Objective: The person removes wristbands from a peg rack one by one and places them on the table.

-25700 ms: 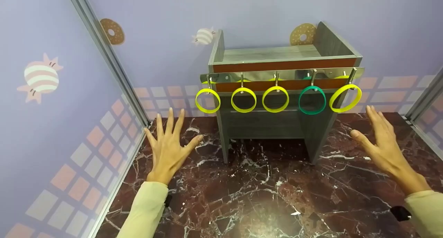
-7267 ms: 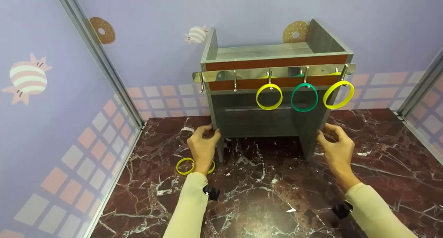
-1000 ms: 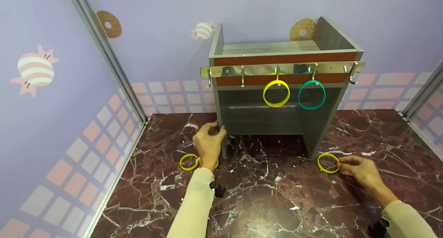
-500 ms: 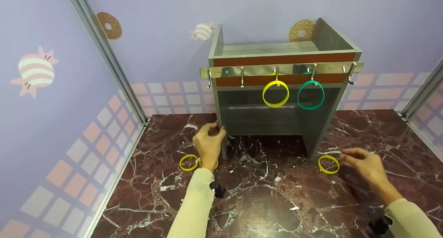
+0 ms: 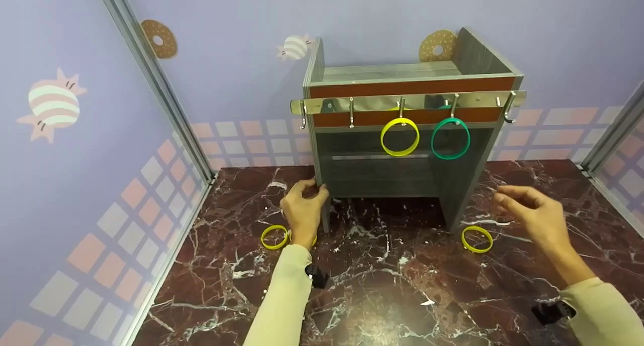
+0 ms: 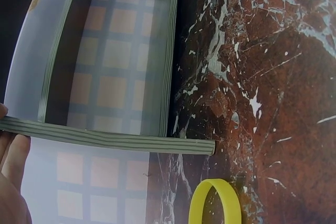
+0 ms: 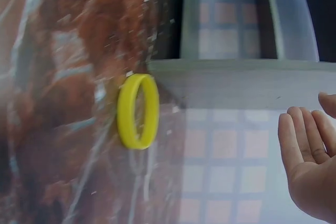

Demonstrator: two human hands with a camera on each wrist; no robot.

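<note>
My left hand [image 5: 302, 212] pinches the front edge of the left side panel of a small grey wooden shelf [image 5: 463, 185]. Beside that wrist lies a yellow ring [image 5: 274, 248], and a second yellow ring [image 5: 315, 240] is partly hidden behind the wrist. My right hand [image 5: 542, 219] is in the air right of the shelf, holding nothing, with fingers loosely bent. Below and left of it, another yellow ring [image 5: 476, 251] lies on the table, also seen in the right wrist view. On the shelf's metal hook rail [image 5: 372, 102] hang a yellow ring [image 5: 400, 154] and a green ring [image 5: 451, 157].
The two leftmost hooks and the rightmost hook [image 5: 509, 109] carry no ring. The shelf stands on a dark red marbled table [image 5: 372, 295] near the patterned back wall [image 5: 241, 74]. A side wall [image 5: 115, 195] with a metal corner post closes off the left.
The right hand has let go of the yellow ring on the table and risen away from it. Earlier, that ring hung on the rightmost hook. The left hand keeps its grip on the shelf.
</note>
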